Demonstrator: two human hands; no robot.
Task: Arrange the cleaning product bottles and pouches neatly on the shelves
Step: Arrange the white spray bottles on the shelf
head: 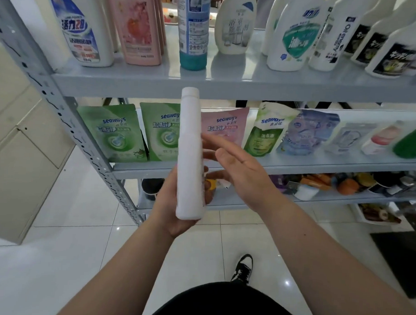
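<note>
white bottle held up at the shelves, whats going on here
A person stands at a grey shelf unit, holding a white bottle upright in the left hand, its grip round the lower half. The right hand is open beside the bottle, fingers straight. The bottle is not shelved yet; other bottles line the upper shelf, pouches the one below.

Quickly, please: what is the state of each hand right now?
Left hand: holds the white bottle upright.
Right hand: open, fingers straight, beside the bottle, holding nothing.
</note>
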